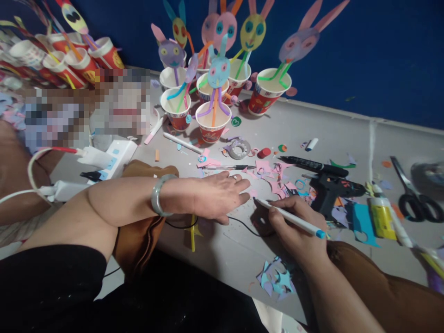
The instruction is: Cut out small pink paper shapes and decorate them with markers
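My right hand (294,226) grips a slim white marker (294,217) with a blue end. Its dark tip points at the tabletop, close to the fingers of my left hand (218,196). That hand lies palm down with its fingers stretched out; whether it pins a small scrap under the fingertips I cannot tell. Pink paper scraps (275,187) lie just beyond both hands. Behind my left fingers is a clear pen (229,167) with a black cap. A black glue gun (328,194) rests beyond my right hand, under a thick black marker (312,165).
Paper cups holding paper rabbit figures (219,73) stand along the blue wall. Scissors (412,194) and a yellow glue bottle (382,217) lie at the right. A power strip (118,155) with cables is at the left, near another person's arm (14,171). Blue scraps (277,280) lie near the front edge.
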Demonstrator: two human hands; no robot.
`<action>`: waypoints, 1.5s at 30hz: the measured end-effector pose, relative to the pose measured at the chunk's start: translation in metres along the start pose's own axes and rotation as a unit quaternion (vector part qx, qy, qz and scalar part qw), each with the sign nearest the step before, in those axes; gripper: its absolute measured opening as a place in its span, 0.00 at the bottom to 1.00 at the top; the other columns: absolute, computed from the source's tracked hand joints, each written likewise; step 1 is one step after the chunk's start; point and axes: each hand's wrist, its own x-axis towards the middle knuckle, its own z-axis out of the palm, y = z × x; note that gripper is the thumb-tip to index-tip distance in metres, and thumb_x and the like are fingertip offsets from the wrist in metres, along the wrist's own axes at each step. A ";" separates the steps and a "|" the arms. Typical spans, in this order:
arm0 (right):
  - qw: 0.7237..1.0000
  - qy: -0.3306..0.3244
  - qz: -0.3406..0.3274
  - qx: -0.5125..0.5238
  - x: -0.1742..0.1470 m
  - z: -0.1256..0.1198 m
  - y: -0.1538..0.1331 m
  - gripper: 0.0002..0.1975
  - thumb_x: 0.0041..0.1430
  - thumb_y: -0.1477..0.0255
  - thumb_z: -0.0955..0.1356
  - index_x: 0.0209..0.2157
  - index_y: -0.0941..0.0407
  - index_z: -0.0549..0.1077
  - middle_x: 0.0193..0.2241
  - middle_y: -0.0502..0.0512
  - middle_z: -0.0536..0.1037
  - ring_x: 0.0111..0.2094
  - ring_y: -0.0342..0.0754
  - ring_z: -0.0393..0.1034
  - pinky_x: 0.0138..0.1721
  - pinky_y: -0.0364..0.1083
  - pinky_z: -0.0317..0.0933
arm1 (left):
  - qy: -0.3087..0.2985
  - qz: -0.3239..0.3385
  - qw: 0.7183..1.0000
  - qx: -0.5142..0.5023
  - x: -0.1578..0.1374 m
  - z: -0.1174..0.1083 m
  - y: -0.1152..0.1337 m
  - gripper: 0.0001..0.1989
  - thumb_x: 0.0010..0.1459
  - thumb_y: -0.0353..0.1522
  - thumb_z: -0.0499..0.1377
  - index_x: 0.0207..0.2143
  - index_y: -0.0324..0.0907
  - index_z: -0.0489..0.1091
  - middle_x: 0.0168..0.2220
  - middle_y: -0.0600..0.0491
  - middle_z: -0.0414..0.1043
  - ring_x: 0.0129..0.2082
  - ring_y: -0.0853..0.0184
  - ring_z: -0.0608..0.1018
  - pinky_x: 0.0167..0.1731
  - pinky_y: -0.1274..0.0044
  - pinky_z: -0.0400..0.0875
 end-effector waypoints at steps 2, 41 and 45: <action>1.000 -0.002 0.001 0.000 0.000 0.000 0.000 0.03 0.52 0.69 0.67 0.26 0.51 0.69 0.18 0.47 0.74 0.19 0.46 0.68 0.22 0.44 0.59 | -0.012 -0.002 1.000 0.003 0.000 -0.001 0.000 0.27 0.54 0.39 0.65 0.53 0.37 0.65 0.52 0.41 0.66 0.47 0.54 0.70 0.45 0.69 0.62; 0.998 0.010 -0.048 0.026 -0.003 0.009 0.009 0.05 0.59 0.67 0.68 0.32 0.53 0.72 0.22 0.49 0.78 0.21 0.46 0.72 0.23 0.43 0.64 | -0.021 -0.002 1.000 0.021 0.000 -0.005 0.001 0.26 0.54 0.40 0.65 0.51 0.37 0.66 0.51 0.41 0.66 0.47 0.55 0.71 0.44 0.69 0.63; 0.999 0.017 -0.033 0.013 -0.004 0.009 0.009 0.05 0.58 0.66 0.68 0.32 0.53 0.73 0.23 0.50 0.78 0.22 0.46 0.73 0.24 0.44 0.64 | -0.007 0.000 1.000 0.018 -0.001 -0.005 0.001 0.25 0.54 0.40 0.65 0.51 0.37 0.66 0.51 0.41 0.67 0.47 0.55 0.71 0.43 0.69 0.63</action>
